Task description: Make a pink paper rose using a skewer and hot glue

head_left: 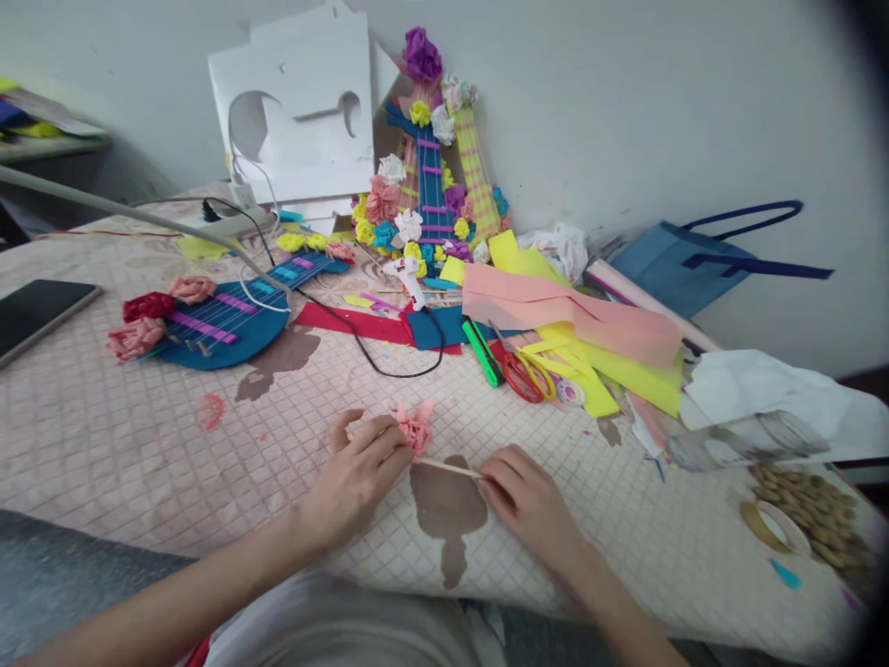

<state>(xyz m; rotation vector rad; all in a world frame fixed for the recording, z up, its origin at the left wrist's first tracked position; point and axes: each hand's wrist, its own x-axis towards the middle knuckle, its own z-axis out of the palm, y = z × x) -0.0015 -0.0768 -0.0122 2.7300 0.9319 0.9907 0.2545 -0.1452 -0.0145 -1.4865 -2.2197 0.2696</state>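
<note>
Just below the centre of the head view, a pink paper flower [415,431] sits at the left end of a thin stick [448,467]. The left hand [368,468] pinches the flower at its lower left edge, while the right hand [524,496] pinches the stick's right end between its fingertips. Beneath the stick, a dark patch [448,505] marks the quilted tablecloth [278,472]. Above and right of the hands lie a green cutter [484,352], red-handled scissors [520,375] and a wide pink sheet [569,315] over yellow ones. At the left of the frame, a blue guitar shape [236,324] bears paper flowers, with a phone [45,310] at the edge. Near the upper centre stands a white glue gun [409,281]; at the lower right lies a tape roll [774,528].
</note>
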